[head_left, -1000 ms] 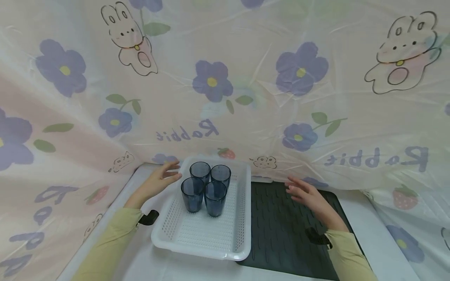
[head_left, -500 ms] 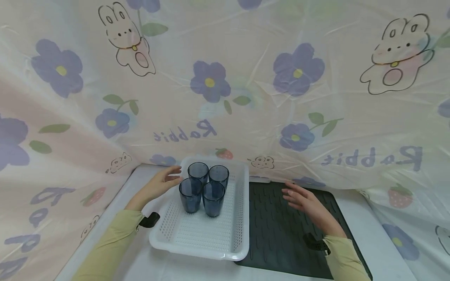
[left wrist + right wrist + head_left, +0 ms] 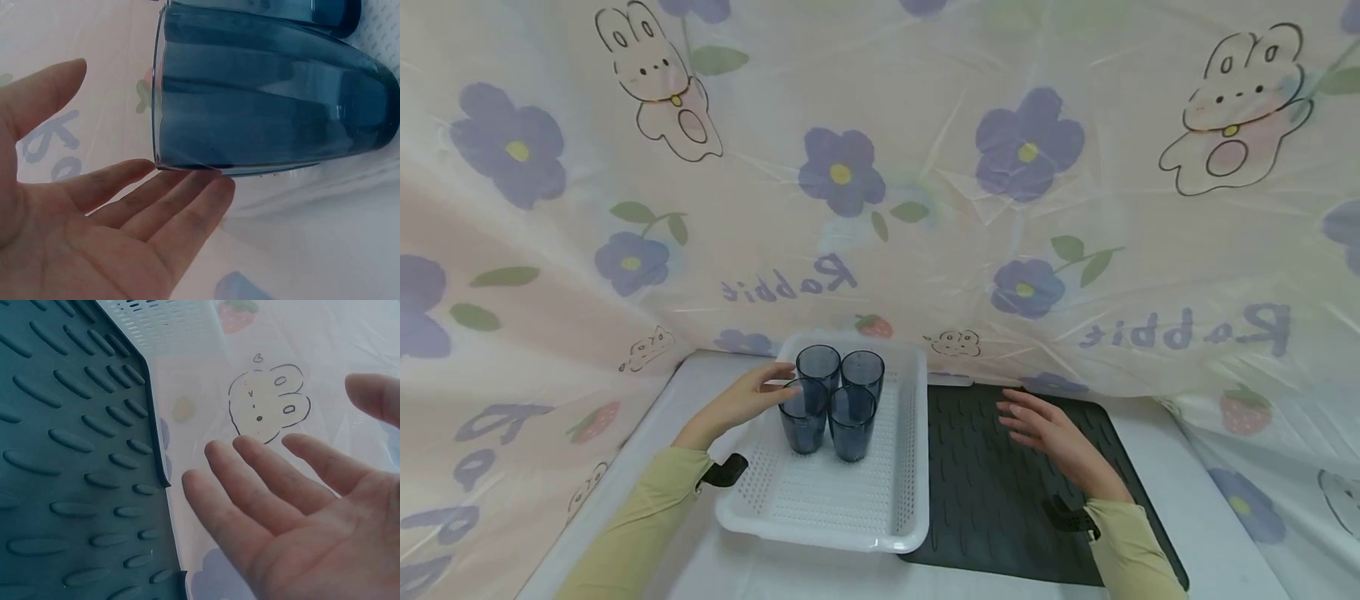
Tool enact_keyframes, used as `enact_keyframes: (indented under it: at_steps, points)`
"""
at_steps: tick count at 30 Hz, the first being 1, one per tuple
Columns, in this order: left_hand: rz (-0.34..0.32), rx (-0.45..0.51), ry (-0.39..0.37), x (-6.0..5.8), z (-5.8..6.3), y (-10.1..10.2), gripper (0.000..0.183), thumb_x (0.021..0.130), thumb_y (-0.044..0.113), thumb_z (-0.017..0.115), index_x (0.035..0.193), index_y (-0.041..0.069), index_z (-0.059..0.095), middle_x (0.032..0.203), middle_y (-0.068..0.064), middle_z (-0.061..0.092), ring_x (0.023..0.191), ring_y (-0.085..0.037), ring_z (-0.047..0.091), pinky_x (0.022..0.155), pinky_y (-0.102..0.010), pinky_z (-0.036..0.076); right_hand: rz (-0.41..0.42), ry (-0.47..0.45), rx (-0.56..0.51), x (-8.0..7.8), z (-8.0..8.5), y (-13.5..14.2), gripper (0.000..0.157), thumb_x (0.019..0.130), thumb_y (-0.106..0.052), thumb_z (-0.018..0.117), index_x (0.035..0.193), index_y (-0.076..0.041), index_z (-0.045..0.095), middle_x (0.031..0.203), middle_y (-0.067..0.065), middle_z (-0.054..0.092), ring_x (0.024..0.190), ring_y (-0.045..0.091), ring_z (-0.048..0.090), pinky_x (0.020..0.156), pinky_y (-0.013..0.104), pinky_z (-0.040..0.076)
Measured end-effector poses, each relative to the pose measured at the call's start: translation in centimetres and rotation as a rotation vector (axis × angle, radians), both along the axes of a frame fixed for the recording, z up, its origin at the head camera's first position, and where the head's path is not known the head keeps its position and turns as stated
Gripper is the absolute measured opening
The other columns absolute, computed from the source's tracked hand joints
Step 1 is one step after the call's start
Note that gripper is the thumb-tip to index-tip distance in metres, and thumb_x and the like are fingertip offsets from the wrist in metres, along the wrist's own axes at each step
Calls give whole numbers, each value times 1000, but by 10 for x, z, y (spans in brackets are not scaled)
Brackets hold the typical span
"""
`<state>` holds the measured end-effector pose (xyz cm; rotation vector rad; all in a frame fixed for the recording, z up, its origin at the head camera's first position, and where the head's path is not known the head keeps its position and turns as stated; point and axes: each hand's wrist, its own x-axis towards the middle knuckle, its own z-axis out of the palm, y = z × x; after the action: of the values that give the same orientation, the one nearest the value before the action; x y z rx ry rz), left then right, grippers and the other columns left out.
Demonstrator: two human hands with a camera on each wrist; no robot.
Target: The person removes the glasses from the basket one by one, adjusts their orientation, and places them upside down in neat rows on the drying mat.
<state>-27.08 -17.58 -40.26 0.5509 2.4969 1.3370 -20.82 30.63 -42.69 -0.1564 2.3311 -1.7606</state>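
Several blue-tinted drinking glasses stand upright and close together in a white perforated plastic basket [image 3: 820, 508]. My left hand [image 3: 741, 408] reaches over the basket's left side to the front-left glass [image 3: 805, 427]. In the left wrist view the fingertips of that hand [image 3: 125, 225] lie right at the rim of a glass [image 3: 269, 94], the fingers extended and the thumb held apart from it. My right hand [image 3: 1048, 429] hovers over a dark ridged mat [image 3: 985, 500]. It holds nothing, and in the right wrist view its fingers [image 3: 250, 494] are spread and nearly straight.
The basket overlaps the mat's left edge on a white-covered table [image 3: 775, 579]. Behind it hangs a pale curtain [image 3: 925, 275] printed with rabbits and flowers, which also runs along the left side. The other glasses [image 3: 852, 425] crowd beside the front-left one.
My left hand has moved right, in over the basket, from beside the glasses to the front-left glass's rim. My right hand stays over the mat. The head view has shifted slightly.
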Motion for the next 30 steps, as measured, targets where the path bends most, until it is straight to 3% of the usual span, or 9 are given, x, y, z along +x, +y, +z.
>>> enact_keyframes:
  at_steps: [11, 17, 23, 30]
  points:
    - [-34, -12, -59, 0, 2, 2, 83, 84, 41, 73, 146, 1, 33, 148, -19, 34, 134, -43, 31, 105, -55, 35, 5, -12, -42, 0, 4, -3, 63, 101, -38, 47, 150, -4, 25, 147, 24, 34, 130, 38, 40, 103, 48, 41]
    - [-45, -19, -46, 0, 1, 4, 87, 77, 34, 81, 144, 1, 36, 146, -18, 36, 134, -45, 30, 105, -55, 35, -3, -26, -52, -1, 5, -7, 62, 101, -37, 47, 149, -4, 26, 147, 23, 35, 130, 38, 41, 102, 46, 42]
    - [-64, -18, -2, 1, 0, 6, 86, 72, 23, 86, 141, -1, 39, 141, -21, 41, 130, -48, 34, 103, -55, 38, 1, -19, -79, -1, 7, -10, 60, 102, -34, 46, 149, -3, 25, 147, 23, 35, 130, 38, 40, 104, 46, 40]
    - [-46, -118, 137, 2, -2, 14, 86, 69, 21, 88, 136, -5, 41, 137, -23, 45, 123, -42, 43, 101, -54, 39, 7, -23, -96, 2, 1, -11, 59, 103, -34, 45, 149, -3, 26, 146, 24, 35, 130, 39, 40, 104, 48, 40]
